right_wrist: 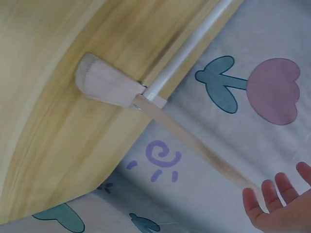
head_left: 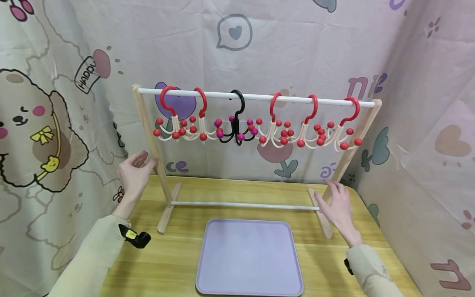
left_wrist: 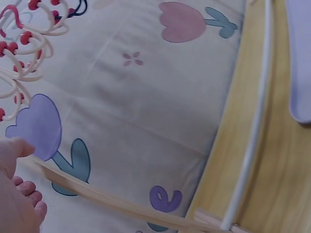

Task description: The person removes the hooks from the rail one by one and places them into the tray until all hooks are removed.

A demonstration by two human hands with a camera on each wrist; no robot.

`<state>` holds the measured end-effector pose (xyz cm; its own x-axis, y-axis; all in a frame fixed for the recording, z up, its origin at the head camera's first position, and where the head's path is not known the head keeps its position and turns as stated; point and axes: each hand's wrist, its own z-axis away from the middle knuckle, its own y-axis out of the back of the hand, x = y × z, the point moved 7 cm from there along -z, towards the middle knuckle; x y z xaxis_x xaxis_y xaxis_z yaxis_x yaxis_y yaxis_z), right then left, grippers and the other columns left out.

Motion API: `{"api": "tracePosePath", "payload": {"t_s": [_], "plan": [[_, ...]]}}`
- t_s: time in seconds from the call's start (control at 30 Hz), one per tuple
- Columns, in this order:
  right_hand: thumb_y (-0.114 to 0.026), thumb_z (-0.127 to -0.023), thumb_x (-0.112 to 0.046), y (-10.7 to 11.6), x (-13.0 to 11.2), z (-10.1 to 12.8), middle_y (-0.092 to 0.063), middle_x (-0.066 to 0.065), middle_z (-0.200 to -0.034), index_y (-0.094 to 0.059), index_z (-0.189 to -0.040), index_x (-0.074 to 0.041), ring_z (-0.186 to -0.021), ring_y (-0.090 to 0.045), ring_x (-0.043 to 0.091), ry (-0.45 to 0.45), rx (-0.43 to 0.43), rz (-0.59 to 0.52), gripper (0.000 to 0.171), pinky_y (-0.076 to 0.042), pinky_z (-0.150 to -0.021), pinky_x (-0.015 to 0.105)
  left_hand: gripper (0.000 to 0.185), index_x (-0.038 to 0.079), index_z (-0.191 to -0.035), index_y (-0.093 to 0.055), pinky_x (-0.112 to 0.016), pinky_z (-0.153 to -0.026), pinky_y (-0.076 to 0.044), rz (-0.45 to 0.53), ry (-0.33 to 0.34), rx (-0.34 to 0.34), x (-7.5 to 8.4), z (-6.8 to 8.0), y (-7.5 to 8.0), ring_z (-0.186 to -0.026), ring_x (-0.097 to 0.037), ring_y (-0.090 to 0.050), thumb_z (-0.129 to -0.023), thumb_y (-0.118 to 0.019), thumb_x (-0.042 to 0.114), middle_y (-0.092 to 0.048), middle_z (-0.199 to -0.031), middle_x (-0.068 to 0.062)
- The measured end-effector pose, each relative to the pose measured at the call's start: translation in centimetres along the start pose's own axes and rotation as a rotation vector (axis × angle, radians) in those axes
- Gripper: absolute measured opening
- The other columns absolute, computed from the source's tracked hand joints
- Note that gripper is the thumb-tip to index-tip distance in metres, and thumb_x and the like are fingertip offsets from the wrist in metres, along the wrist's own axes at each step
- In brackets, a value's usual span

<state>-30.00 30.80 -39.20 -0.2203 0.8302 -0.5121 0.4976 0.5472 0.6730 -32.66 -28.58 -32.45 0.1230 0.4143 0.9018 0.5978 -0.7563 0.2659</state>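
A small wooden hanger rack (head_left: 335, 175) stands on the counter (head_left: 178, 255) behind a lilac tray (head_left: 248, 258). The left hand (head_left: 134, 175) rests against the rack's left upright, fingers (left_wrist: 29, 191) relaxed and nearly straight, gripping nothing. The right hand (head_left: 337, 206) lies open beside the right upright's foot, fingers (right_wrist: 284, 187) spread. Red hook hangers (head_left: 178, 123) and one black hook hanger (head_left: 236, 123) hang on the top rail.

My left hand (head_left: 134, 171) is up, with its fingers (head_left: 142, 157) loose and a bit bent. My right hand (head_left: 336, 203) is lower, flat and spread. Both arms reach forward.
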Motion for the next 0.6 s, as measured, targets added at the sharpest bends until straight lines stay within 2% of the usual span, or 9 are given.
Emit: {"api": "tracePosePath", "payload": {"t_s": [0.07, 0.13, 0.2, 0.27, 0.33, 0.43, 0.5, 0.6], "plan": [[-0.068, -0.089, -0.023, 0.6, -0.1, -0.3, -0.054, 0.029, -0.128, -0.059, -0.130, 0.003, -0.115, -0.047, 0.047, -0.016, 0.046, -0.043, 0.049, -0.036, -0.094, 0.057, 0.049, 0.005, -0.134, -0.064, -0.016, -0.093, -0.053, 0.019, 0.019, -0.008, 0.3, -0.4, -0.1, -0.117, -0.014, -0.068, -0.090, -0.073, 0.027, -0.068, -0.133, -0.015], [-0.068, -0.088, -0.020, 1.2, -0.1, -0.5, -0.056, 0.028, -0.121, -0.062, -0.126, 0.004, -0.110, -0.049, 0.044, -0.034, 0.085, -0.081, 0.045, -0.036, -0.089, 0.050, 0.048, 0.005, -0.132, -0.065, -0.011, -0.085, -0.052, 0.059, 0.033, -0.010, 0.5, -0.9, -0.1, -0.107, -0.005, -0.069, -0.090, -0.074, 0.024, -0.070, -0.128, -0.013], [-0.067, -0.087, -0.016, 1.7, -0.2, -0.8, -0.058, 0.026, -0.115, -0.064, -0.122, 0.004, -0.104, -0.051, 0.039, -0.042, 0.121, -0.108, 0.040, -0.036, -0.084, 0.040, 0.046, 0.003, -0.130, -0.066, -0.006, -0.076, -0.050, 0.115, 0.044, -0.002, 0.7, -1.2, -0.2, -0.093, 0.004, -0.066, -0.088, -0.076, 0.019, -0.073, -0.114, -0.006], [-0.068, -0.087, -0.012, 2.2, -0.4, -1.1, -0.060, 0.024, -0.110, -0.065, -0.120, 0.004, -0.097, -0.052, 0.030, -0.053, 0.158, -0.135, 0.036, -0.035, -0.080, 0.029, 0.045, 0.000, -0.128, -0.066, -0.005, -0.072, -0.050, 0.174, 0.054, 0.000, 0.9, -1.5, -0.3, -0.085, 0.008, -0.063, -0.086, -0.076, 0.014, -0.071, -0.100, 0.005], [-0.068, -0.087, -0.009, 2.7, -0.5, -1.5, -0.061, 0.022, -0.106, -0.067, -0.118, 0.004, -0.092, -0.051, 0.018, -0.060, 0.198, -0.162, 0.033, -0.035, -0.076, 0.018, 0.045, -0.002, -0.127, -0.066, -0.005, -0.070, -0.050, 0.217, 0.076, -0.001, 1.0, -1.7, -0.4, -0.081, 0.009, -0.062, -0.085, -0.077, 0.010, -0.066, -0.089, 0.015], [-0.068, -0.086, -0.005, 3.5, -0.9, -2.1, -0.063, 0.020, -0.101, -0.068, -0.115, 0.004, -0.085, -0.049, 0.006, -0.065, 0.260, -0.218, 0.030, -0.036, -0.071, 0.008, 0.047, -0.002, -0.128, -0.065, -0.006, -0.071, -0.050, 0.238, 0.112, -0.006, 1.3, -1.8, -0.6, -0.082, 0.008, -0.062, -0.084, -0.077, 0.009, -0.062, -0.085, 0.021], [-0.068, -0.087, -0.004, 4.1, -1.1, -2.4, -0.063, 0.017, -0.098, -0.068, -0.113, 0.005, -0.082, -0.051, 0.001, -0.065, 0.293, -0.257, 0.027, -0.039, -0.069, 0.006, 0.047, 0.000, -0.129, -0.065, -0.007, -0.072, -0.050, 0.227, 0.129, -0.004, 1.4, -1.9, -0.7, -0.083, 0.007, -0.061, -0.084, -0.077, 0.010, -0.062, -0.086, 0.021], [-0.068, -0.088, -0.004, 4.8, -1.4, -2.8, -0.062, 0.004, -0.091, -0.068, -0.109, 0.005, -0.078, -0.052, -0.005, -0.078, 0.339, -0.319, 0.023, -0.041, -0.067, 0.005, 0.046, 0.002, -0.128, -0.066, -0.008, -0.073, -0.050, 0.213, 0.141, 0.005, 1.7, -2.1, -0.8, -0.084, 0.007, -0.061, -0.084, -0.077, 0.010, -0.061, -0.086, 0.020]]}}
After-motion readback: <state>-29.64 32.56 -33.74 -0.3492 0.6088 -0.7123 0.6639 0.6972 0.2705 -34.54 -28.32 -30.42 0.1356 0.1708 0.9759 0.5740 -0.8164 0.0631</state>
